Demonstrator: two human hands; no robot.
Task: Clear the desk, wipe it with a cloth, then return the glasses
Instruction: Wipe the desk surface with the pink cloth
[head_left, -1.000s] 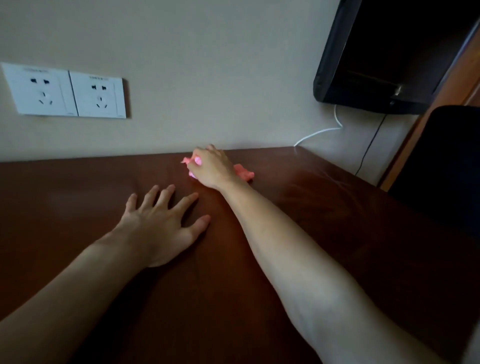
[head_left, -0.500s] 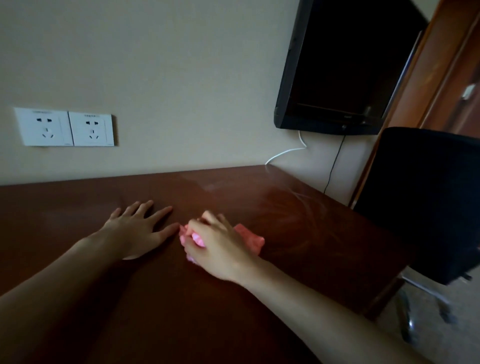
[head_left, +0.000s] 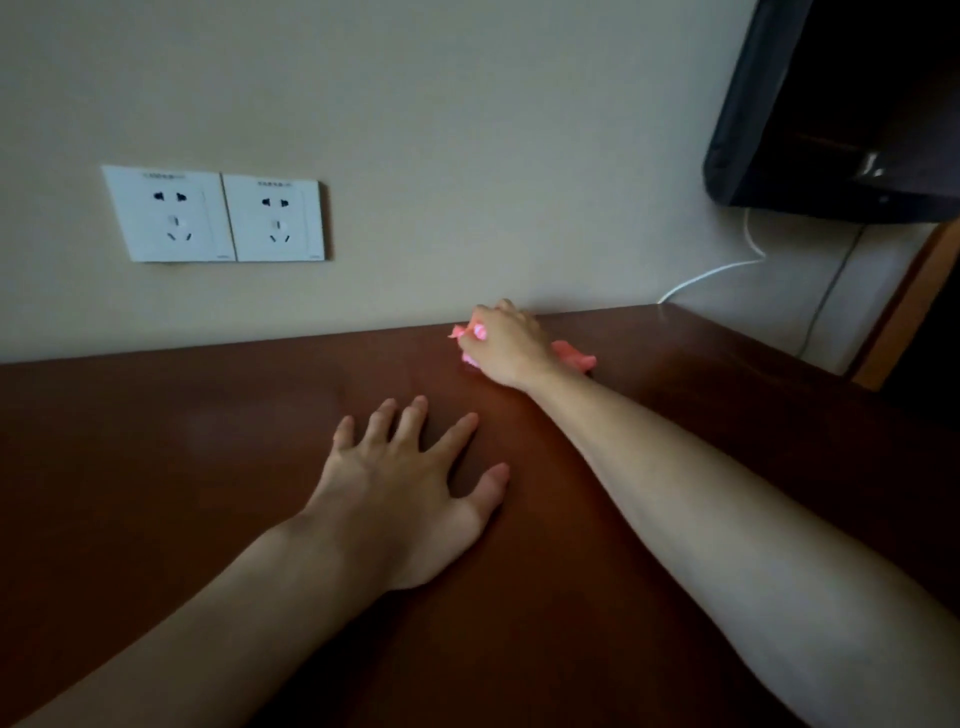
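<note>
Under right hand, pink cloth.

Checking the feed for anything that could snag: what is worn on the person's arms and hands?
Nothing visible. Both forearms are bare right to the frame edge: no sleeves, no gloves. The left hand and right hand show no rings, watch or bracelet on the wrists or on the fingers in view.

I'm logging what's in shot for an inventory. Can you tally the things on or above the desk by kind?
Pink cloth: 1
Wall sockets: 2
Wall-mounted screen: 1
Cables: 2
Hands: 2
Total: 8
</note>
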